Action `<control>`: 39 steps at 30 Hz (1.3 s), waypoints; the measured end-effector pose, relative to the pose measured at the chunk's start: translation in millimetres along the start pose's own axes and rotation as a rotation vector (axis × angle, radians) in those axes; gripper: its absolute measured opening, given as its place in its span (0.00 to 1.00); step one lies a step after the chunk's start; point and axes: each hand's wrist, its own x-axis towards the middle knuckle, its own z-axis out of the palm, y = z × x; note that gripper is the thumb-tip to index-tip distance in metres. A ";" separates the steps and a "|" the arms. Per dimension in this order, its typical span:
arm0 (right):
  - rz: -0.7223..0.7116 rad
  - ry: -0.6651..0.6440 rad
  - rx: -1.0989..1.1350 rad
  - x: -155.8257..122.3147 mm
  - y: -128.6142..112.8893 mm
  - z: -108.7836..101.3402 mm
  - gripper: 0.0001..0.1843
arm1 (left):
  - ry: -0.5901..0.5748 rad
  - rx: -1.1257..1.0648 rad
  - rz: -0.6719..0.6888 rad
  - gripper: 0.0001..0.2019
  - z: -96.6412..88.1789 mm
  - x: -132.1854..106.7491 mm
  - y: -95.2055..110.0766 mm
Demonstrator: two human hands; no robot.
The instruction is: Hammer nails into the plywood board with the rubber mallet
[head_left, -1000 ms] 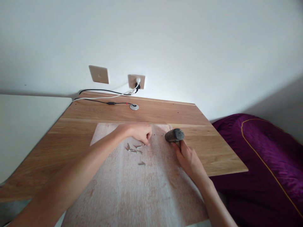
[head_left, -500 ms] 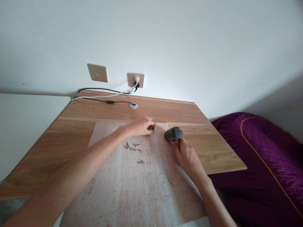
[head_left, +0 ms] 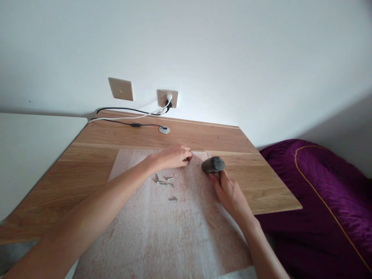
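In my right hand (head_left: pixel 232 193) is a mallet with a dark, worn cylindrical head (head_left: pixel 213 164); my fingers wrap round its handle just below the head. The head hovers over or rests at the board's right side; I cannot tell which. My left hand (head_left: pixel 177 155) is closed in a pinch near the far edge of the pale wood-grain board (head_left: pixel 162 228). Whatever it pinches is too small to make out. A small dark spot and a tiny light bit lie between the hands. Several short, slim silvery pins (head_left: pixel 162 183) lie loose nearer me, one pin (head_left: pixel 173 199) apart.
The board lies on a brown wooden tabletop (head_left: pixel 261 182) against a white wall. Cables (head_left: pixel 122 117) run along the back to a wall socket (head_left: pixel 171 99) and a round grommet (head_left: pixel 164 130). A white surface (head_left: pixel 37 151) adjoins at left, purple fabric (head_left: pixel 293 170) at right.
My left fingers have curled and shifted slightly to the right. The mallet and my right hand have stayed nearly still.
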 end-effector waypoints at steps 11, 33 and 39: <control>0.025 -0.031 -0.008 0.4 -3.7 -3.2 0.14 | -0.022 -0.043 0.033 0.08 -6.2 -0.2 -0.4; -0.017 0.025 0.022 0.1 2.7 2.7 0.15 | -0.019 0.097 -0.041 0.08 -10.2 -1.6 9.6; -0.009 0.007 0.004 0.1 3.1 2.0 0.15 | -0.036 0.073 -0.025 0.08 -10.8 -1.7 10.8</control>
